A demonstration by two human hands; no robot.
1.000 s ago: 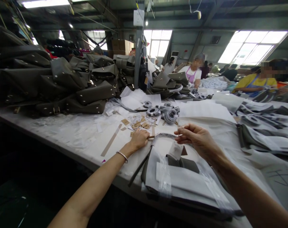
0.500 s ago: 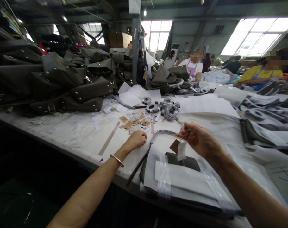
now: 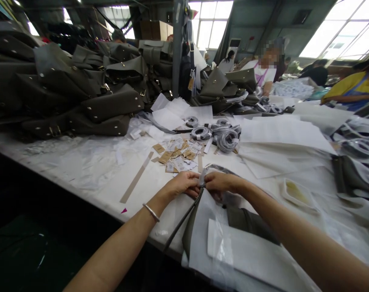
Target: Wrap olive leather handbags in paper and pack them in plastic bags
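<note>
A dark olive handbag (image 3: pixel 248 221) lies at the table's front edge, partly covered by white sheets (image 3: pixel 251 247) and clear plastic. Its plastic-wrapped handle (image 3: pixel 213 166) arches up behind my hands, and a dark strap (image 3: pixel 181 222) hangs down from the handle's left end. My left hand (image 3: pixel 185 183) has its fingers closed at that end. From the other side my right hand (image 3: pixel 219 182) meets the same spot, fingers pinched together. The hang tags and their string, held by my right hand a moment ago, are hidden behind its fingers now.
Loose brown and white tags (image 3: pixel 175 156) lie beyond my hands, beside coiled wrapped straps (image 3: pixel 227 140). Olive bags (image 3: pixel 111 109) are heaped at the back left. White sheets (image 3: pixel 278 136) and a shallow plastic tray (image 3: pixel 297 192) are on the right. Co-workers (image 3: pixel 266 73) are across the table.
My right hand has moved left and down to the handle's left end, carrying the hang tags out of sight. My left hand has shifted right to meet it. The view has tilted down.
</note>
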